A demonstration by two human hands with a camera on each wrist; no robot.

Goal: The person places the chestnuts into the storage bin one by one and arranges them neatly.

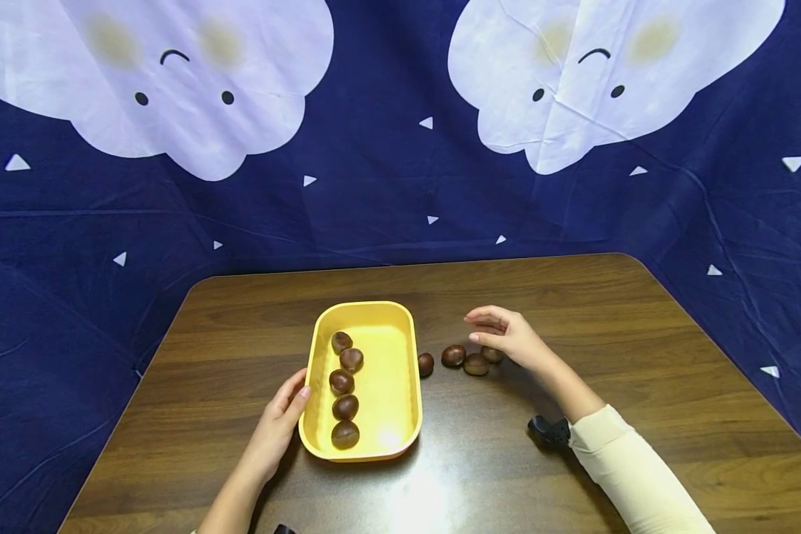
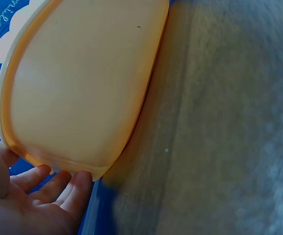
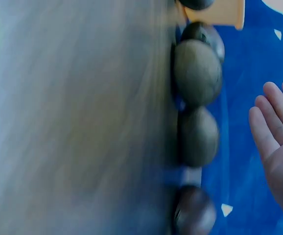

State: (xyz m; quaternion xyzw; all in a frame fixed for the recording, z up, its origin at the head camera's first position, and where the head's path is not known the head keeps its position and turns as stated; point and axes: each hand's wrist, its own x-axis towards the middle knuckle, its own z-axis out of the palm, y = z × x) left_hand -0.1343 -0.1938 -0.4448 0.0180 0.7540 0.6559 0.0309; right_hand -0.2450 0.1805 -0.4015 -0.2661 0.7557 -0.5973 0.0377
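Note:
A yellow plastic tray (image 1: 406, 393) lies lengthwise on the wooden table, its long sides running away from me. Several brown chestnuts (image 1: 345, 407) form an uneven line along the left half inside it. My left hand (image 1: 279, 426) holds the tray's left side, thumb at the rim; in the left wrist view the fingertips (image 2: 84, 177) meet the outer wall. Right of the tray is a loose row of more chestnuts (image 1: 453, 356). Over the right end of that row hovers my right hand (image 1: 509, 337), fingers loosely bent and nothing in them. The right wrist view shows its palm beside the chestnuts (image 3: 199, 137).
The brown wooden table (image 1: 614, 319) has rounded far corners. Behind it hangs a dark blue cloth (image 1: 380, 200) with white clouds and small triangles. A black device (image 1: 549, 432) sits at my right wrist, beside the cream sleeve (image 1: 630, 467).

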